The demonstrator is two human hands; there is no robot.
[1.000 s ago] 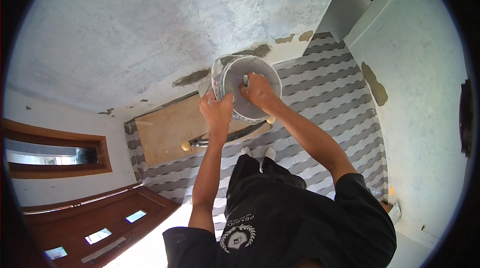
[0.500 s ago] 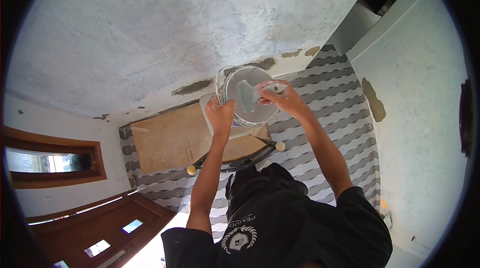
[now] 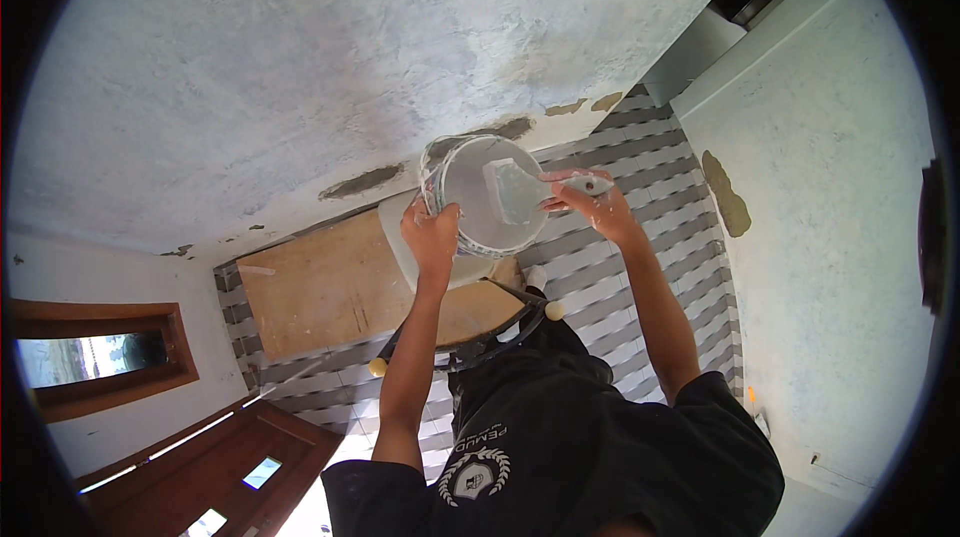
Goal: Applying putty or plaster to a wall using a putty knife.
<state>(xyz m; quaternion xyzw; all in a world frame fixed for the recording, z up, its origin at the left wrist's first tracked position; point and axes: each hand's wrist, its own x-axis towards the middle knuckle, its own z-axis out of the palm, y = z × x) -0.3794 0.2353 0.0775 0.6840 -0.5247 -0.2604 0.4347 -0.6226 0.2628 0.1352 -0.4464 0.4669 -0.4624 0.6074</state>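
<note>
A white bucket [image 3: 466,227] is tilted so its mouth faces me, with pale residue on its inner walls. My left hand [image 3: 432,237] grips its left rim, the thumb over the edge. In my right hand [image 3: 598,207] is a putty knife [image 3: 518,192], held by its pale handle, fingers closed round it. Its wide blade lies over the bucket's mouth, and a thick white strip runs along the blade's left edge. White smears mark the fingers of both hands. Whether the blade touches the inside of the bucket is hard to tell.
A pale seat-like surface [image 3: 397,237] is under the bucket, beside a wooden board [image 3: 310,287]. A dark curved frame with yellow knobs [image 3: 553,311] stands close to my body. Ahead is a patchy plastered wall [image 3: 330,67]; a brown door [image 3: 200,467] is at lower left.
The putty knife has turned and shifted slightly right, showing more of its blade and the white strip. My right hand has moved right with it; the left still holds the bucket rim.
</note>
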